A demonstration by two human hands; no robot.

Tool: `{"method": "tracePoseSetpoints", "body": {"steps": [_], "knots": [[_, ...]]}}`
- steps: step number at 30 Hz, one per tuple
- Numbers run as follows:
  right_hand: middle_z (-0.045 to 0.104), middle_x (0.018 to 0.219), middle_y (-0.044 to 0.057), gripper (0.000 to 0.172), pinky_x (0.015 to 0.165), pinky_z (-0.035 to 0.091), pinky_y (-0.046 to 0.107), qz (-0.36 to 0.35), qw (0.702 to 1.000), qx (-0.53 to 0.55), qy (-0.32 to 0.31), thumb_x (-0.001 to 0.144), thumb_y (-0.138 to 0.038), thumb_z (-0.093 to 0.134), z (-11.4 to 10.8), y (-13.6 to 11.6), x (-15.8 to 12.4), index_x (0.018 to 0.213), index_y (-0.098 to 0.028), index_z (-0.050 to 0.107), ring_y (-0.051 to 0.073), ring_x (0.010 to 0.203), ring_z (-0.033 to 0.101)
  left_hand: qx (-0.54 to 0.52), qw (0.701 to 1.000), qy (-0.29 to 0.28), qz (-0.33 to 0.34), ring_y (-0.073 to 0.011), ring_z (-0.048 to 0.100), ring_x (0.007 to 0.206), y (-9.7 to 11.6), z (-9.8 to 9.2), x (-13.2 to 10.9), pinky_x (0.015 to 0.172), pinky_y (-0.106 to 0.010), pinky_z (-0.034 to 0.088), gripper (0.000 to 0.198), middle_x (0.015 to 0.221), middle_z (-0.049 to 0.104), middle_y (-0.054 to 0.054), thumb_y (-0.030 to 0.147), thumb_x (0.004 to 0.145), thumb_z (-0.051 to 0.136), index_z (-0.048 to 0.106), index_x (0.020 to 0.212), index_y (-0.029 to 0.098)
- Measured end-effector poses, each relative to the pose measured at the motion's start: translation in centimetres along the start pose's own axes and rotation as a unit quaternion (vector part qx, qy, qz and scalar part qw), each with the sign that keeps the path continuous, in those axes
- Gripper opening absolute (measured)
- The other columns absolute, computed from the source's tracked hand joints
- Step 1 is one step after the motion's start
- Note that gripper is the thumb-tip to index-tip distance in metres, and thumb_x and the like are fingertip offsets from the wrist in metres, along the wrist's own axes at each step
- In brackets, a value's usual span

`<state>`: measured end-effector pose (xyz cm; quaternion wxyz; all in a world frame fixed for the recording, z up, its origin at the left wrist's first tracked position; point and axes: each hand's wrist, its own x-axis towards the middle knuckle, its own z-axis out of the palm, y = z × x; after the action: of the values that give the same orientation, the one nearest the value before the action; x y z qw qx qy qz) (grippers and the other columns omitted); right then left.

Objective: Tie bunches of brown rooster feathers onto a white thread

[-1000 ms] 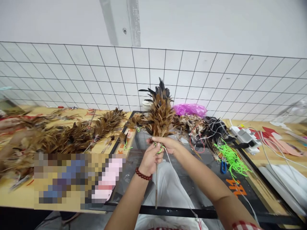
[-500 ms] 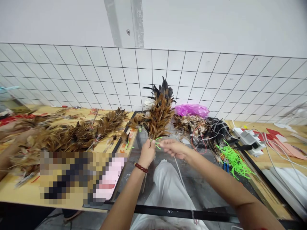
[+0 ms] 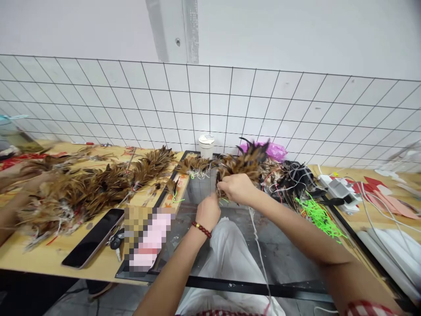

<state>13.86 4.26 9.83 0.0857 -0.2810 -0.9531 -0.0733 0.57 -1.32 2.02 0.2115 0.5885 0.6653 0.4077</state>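
Observation:
My right hand (image 3: 237, 188) is closed around the stem end of a brown and black feather bundle (image 3: 246, 161), which now leans to the right over the glass work surface (image 3: 279, 254). My left hand (image 3: 208, 213), with a red bead bracelet on its wrist, sits just below with fingers pinched at the bundle's base near a green cord (image 3: 224, 200). A thin white string (image 3: 259, 254) hangs down from my right hand toward my lap.
A long heap of brown feathers (image 3: 88, 188) covers the wooden table at left, beside a black phone (image 3: 94, 237) and keys. A white cup (image 3: 206, 145), a pink bag (image 3: 274, 151), tangled wires (image 3: 296, 175), green cords (image 3: 317, 217) and a power strip (image 3: 338, 188) lie behind and right. A white bag (image 3: 230, 259) sits below.
The feather bundle stood upright before; it has tipped down to the right. My right hand moved up over its base and my left hand dropped slightly below it.

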Motion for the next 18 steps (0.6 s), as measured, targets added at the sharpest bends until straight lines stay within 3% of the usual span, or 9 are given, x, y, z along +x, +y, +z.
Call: {"method": "tracePoseSetpoints", "body": {"steps": [2,5,9,12,15,18], "knots": [[0.068,0.083,0.011,0.020,0.056,0.029,0.026,-0.030,0.999,-0.012,-0.023,0.084,-0.019,0.049,-0.3,0.9,1.6,0.089,-0.016,0.067,0.018,0.073,0.060,0.060,0.998,-0.023,0.020,-0.0220,0.057,0.067,0.4,-0.2,-0.8,0.063,-0.028,0.036,0.010,0.066,0.049,-0.006,0.019,0.081,0.051,0.051,0.071,0.018],[0.070,0.090,0.008,0.020,0.056,0.031,0.025,-0.020,0.999,0.002,-0.044,0.086,-0.025,0.050,0.4,1.8,3.5,0.090,-0.020,0.069,0.018,0.079,0.062,0.100,0.994,-0.005,0.036,-0.0232,0.059,0.068,0.6,-0.7,-1.7,0.063,-0.029,0.038,0.014,0.071,0.052,-0.009,0.026,0.085,0.046,0.056,0.086,0.017],[0.071,0.092,0.003,0.018,0.057,0.032,0.023,-0.012,0.997,0.047,-0.064,0.084,-0.035,0.056,1.6,1.2,5.8,0.083,-0.025,0.071,0.018,0.085,0.063,0.060,0.995,-0.004,0.084,-0.0230,0.059,0.071,-0.1,-1.1,-2.2,0.063,-0.027,0.037,0.022,0.073,0.052,-0.008,0.027,0.084,0.048,0.057,0.103,0.019],[0.072,0.088,0.003,0.017,0.059,0.035,0.022,0.006,0.993,0.091,-0.080,0.078,-0.039,0.064,1.6,1.7,6.8,0.079,-0.025,0.072,0.018,0.085,0.063,0.005,0.996,-0.026,0.086,-0.0227,0.058,0.073,-0.7,-1.7,-2.2,0.064,-0.025,0.037,0.016,0.073,0.054,-0.008,0.026,0.081,0.053,0.060,0.093,0.019],[0.072,0.083,0.002,0.013,0.065,0.040,0.022,0.069,0.977,0.184,-0.081,0.076,-0.033,0.066,0.7,5.2,5.7,0.078,-0.022,0.073,0.015,0.079,0.062,0.053,0.995,-0.050,0.071,-0.0230,0.059,0.076,-1.5,-4.1,-1.7,0.068,-0.027,0.038,0.012,0.075,0.058,-0.010,0.026,0.081,0.052,0.060,0.086,0.019],[0.071,0.078,0.005,0.016,0.067,0.043,0.025,0.178,0.929,0.310,-0.095,0.074,-0.031,0.067,-0.5,10.4,2.0,0.076,-0.017,0.073,0.015,0.071,0.062,0.094,0.987,-0.101,0.086,-0.0228,0.060,0.075,-2.3,-8.4,-1.1,0.070,-0.028,0.040,0.012,0.076,0.063,-0.009,0.023,0.079,0.053,0.062,0.087,0.020]]}}
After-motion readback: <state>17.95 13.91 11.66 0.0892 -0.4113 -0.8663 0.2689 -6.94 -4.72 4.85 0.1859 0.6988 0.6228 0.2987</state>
